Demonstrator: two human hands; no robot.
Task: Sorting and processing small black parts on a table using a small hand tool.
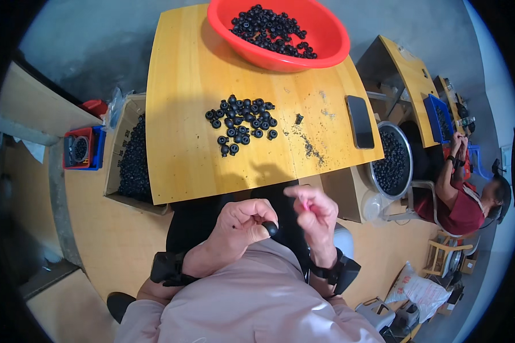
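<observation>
Just past the table's near edge, my left hand (pixel 234 227) pinches a small round black rubber-looking part (pixel 270 228) between thumb and fingers. To its right, apart from that part, my right hand (pixel 320 223) is raised and slightly blurred. A small pink object (pixel 305 204) shows between its thumb and fingers; its kind is unclear. On the wooden table (pixel 183 171) ahead lies a loose group of similar black parts (pixel 243 119), round with short necks and holes. Black crumbs (pixel 313 151) and a small dark scrap (pixel 298 119) are scattered right of them.
A red basin (pixel 326 54) of black parts stands at the table's far edge. A phone (pixel 359 122) lies at right. Below table height are a cardboard box (pixel 113 177) of parts at left and a metal bowl (pixel 406 186) at right. Another person (pixel 455 203) sits far right.
</observation>
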